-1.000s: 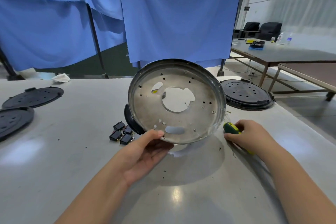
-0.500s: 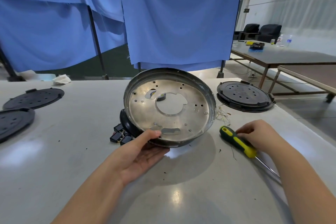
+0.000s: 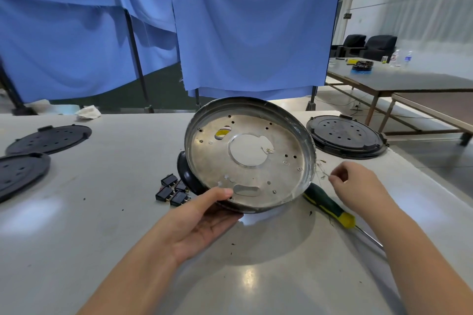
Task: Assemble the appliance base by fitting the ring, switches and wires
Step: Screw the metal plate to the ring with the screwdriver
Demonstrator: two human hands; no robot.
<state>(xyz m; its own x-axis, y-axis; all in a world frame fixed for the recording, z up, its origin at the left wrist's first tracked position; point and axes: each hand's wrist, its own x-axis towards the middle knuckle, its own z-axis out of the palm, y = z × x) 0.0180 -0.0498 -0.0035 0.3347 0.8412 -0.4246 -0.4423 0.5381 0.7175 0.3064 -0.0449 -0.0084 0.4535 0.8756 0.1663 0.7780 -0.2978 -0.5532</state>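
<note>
The room is bright. Lamps above make shiny white spots on the desk (image 3: 76, 250). A soft dark shadow lies under the metal pan (image 3: 281, 140). The picture bends at its edges, and is mostly sharp.

The left hand's (image 3: 204, 220) fingers are hidden beneath the tilted metal base pan (image 3: 249, 155); only its thumb shows on the rim. The pan covers most of the black ring (image 3: 184, 172) behind it and the upper end of the screwdriver (image 3: 330, 206), whose shaft tip disappears behind the right forearm. The thin wires (image 3: 321, 170) pinched by the right hand (image 3: 357, 186) are too fine to count (their ends blur). Something yellow shows through a pan hole, unidentifiable. The nearer black cover (image 3: 19, 172) is cut by the left edge.
</note>
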